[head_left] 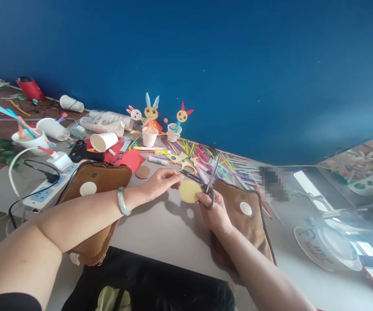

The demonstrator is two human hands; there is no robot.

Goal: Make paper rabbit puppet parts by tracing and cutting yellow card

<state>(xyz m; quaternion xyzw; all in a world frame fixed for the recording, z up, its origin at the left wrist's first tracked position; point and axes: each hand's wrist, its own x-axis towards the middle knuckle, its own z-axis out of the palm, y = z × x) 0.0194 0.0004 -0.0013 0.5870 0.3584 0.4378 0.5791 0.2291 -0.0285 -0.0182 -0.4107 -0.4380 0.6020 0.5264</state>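
My right hand (215, 212) holds a pair of scissors (213, 179) with the blades pointing up and away. The same hand pinches the right edge of a pale yellow paper disc (189, 191) between thumb and finger. At the disc's upper left edge, the fingers of my left hand (163, 180) are closed in a pinch; whether they grip the disc or something small is hidden. Just beyond my left hand lies a round brown disc (143, 172). Yellow paper offcuts (189, 164) lie behind the paper disc.
Brown cushioned pouches (92, 181) lie under both forearms. Paper-cup figures (150, 136) stand by the blue wall, with coloured sticks (238, 166) spread to their right. A power strip (48, 183), glue gun (84, 151) and paper cups (104, 141) are at left.
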